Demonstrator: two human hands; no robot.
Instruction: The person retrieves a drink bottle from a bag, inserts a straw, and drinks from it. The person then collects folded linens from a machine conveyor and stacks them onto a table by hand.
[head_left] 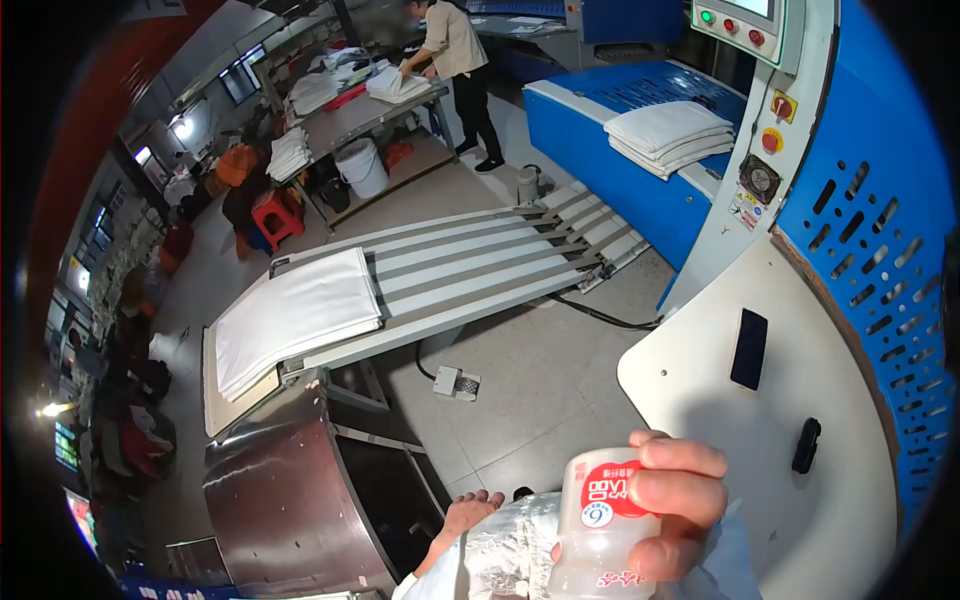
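Right: cream, round-cornered worktop (685, 335) carrying a dark rectangular phone (749, 349) and a small black oblong object (806, 446), blue slotted metal panel (900, 290) along its right edge. Centre: pale slatted metal conveyor (455, 250), folded white cloth (300, 315) on its left end, grey foot pedal (456, 384) on the tiled floor (540, 390). Behind: person in a beige top (458, 45) at piled white fabric (400, 88), white plastic bucket (361, 170) and red plastic stool (277, 217) nearby.

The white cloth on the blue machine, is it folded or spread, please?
Folded: the white cloth lies in a neat stack, with layered edges showing along its near side.
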